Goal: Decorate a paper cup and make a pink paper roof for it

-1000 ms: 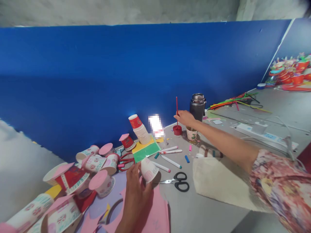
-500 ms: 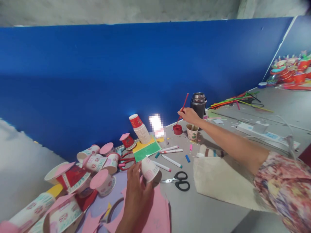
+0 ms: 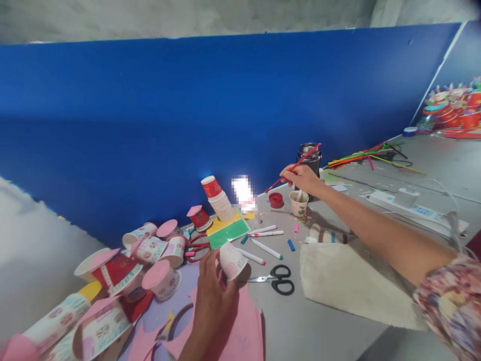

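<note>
Tilted over a pink sheet [image 3: 244, 321], a white paper cup [image 3: 232, 260] with pink marks is gripped by my left hand [image 3: 214, 286]. My right hand [image 3: 302, 178] pinches a thin red paintbrush [image 3: 310, 152], its tip pointing down and left. Just below that tip stands a small red paint pot [image 3: 276, 200]. Close under my right hand is a patterned paper cup [image 3: 299, 204] with a stick in it. A dark metal flask [image 3: 308, 155] is partly hidden behind my right hand. Black-handled scissors [image 3: 280, 279] lie right of the white cup.
Decorated paper cups [image 3: 150, 248] crowd the left side. A leaning cup stack [image 3: 220, 200] stands by the blue partition [image 3: 225, 110]. Several markers [image 3: 266, 249], a cream cloth [image 3: 349, 286] and a power strip [image 3: 417, 213] lie on the grey table.
The brush has come up out of the red paint pot and tilted over to the right, its tip now above the pot. My left hand still holds the cup in place.
</note>
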The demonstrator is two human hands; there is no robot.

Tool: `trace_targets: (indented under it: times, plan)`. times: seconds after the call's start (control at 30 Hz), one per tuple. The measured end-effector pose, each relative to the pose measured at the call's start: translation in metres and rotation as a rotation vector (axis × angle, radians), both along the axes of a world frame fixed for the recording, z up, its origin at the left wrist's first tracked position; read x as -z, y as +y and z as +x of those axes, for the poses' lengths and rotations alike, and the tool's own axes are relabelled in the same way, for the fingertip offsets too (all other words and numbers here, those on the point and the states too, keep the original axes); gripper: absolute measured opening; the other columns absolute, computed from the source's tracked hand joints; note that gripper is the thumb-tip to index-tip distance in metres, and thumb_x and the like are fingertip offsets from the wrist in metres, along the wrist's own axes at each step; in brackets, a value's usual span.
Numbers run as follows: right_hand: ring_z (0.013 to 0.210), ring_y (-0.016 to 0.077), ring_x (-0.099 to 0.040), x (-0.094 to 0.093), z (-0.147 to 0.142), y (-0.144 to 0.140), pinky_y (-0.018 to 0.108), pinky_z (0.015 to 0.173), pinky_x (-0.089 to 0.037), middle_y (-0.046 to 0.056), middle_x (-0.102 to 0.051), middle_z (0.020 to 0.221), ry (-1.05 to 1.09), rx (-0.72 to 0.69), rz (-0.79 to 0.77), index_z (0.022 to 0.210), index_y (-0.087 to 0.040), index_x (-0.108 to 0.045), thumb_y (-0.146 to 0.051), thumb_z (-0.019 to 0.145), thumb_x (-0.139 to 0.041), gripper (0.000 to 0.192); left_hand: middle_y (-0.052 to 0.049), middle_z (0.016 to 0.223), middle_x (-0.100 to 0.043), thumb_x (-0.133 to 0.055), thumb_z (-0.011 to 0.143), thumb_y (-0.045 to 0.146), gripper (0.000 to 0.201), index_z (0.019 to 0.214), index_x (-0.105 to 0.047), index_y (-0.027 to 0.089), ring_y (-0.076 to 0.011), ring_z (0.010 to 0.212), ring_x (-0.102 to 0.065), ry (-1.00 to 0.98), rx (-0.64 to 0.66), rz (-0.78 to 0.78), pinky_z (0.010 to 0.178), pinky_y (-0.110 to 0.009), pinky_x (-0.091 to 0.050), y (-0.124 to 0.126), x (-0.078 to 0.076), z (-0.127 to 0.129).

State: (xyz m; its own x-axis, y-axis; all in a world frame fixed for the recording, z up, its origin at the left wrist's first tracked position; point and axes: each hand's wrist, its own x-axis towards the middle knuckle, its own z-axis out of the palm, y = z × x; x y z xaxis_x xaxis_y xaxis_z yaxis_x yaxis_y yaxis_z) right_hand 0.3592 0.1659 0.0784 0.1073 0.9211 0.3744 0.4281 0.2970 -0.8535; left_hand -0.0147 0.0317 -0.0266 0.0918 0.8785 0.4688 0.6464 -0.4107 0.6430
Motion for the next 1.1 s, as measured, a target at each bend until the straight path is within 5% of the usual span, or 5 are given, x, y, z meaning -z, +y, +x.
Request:
trace_targets:
  times: [0.13,0.3,0.43,0.7,1.1]
  plan:
    - [0.053,0.0117,-0.059,-0.001,-0.027,-0.034,0.023,0.042,-0.038,0.009,-0.078,0.082,0.317,-0.082,0.038,0.093,-0.017,-0.074,-0.065,0.086,-0.075,0.049,-0.016,0.141,-0.057,-0.069,0.080,0.022,0.061,0.138,-0.053,0.023,-0.0367,0.134,-0.058,-0.132,0.009,-0.078,0.107,-0.057,-0.053,-0.002,-0.004,0.003]
    - [0.049,0.0098,-0.054,0.005,-0.073,-0.081,0.024,0.042,-0.037,0.004,-0.071,0.067,0.578,-0.226,0.018,0.077,-0.021,-0.071,-0.061,0.081,-0.082,0.042,-0.015,0.140,-0.059,-0.075,0.072,0.025,0.067,0.136,-0.052,0.022,-0.0351,0.134,-0.058,-0.269,0.015,-0.131,0.113,-0.057,-0.047,-0.005,-0.013,0.004]
    - [0.048,0.0102,-0.052,0.021,-0.096,-0.104,0.026,0.041,-0.034,0.006,-0.072,0.071,0.707,-0.316,-0.050,0.083,-0.021,-0.076,-0.054,0.083,-0.083,0.034,-0.014,0.148,-0.055,-0.074,0.075,0.024,0.070,0.140,-0.049,0.024,-0.0313,0.136,-0.057,-0.336,0.048,-0.184,0.115,-0.054,-0.047,-0.004,-0.012,0.000]
    - [0.046,0.0080,-0.043,0.061,-0.107,-0.090,0.023,0.042,-0.028,-0.001,-0.067,0.064,0.961,-0.337,-0.328,0.079,-0.023,-0.069,-0.052,0.083,-0.084,0.032,-0.012,0.144,-0.059,-0.072,0.075,0.020,0.066,0.136,-0.050,0.024,-0.0292,0.135,-0.059,-0.367,0.095,-0.211,0.113,-0.049,-0.049,-0.008,-0.012,0.004]
    - [0.043,0.0058,-0.032,0.062,-0.154,-0.087,0.019,0.040,-0.023,-0.003,-0.060,0.059,1.155,-0.391,-0.585,0.076,-0.020,-0.066,-0.040,0.090,-0.079,0.028,-0.012,0.140,-0.060,-0.080,0.075,0.032,0.064,0.133,-0.053,0.024,-0.0312,0.133,-0.059,-0.390,0.016,-0.212,0.109,-0.048,-0.051,-0.003,-0.014,0.003]
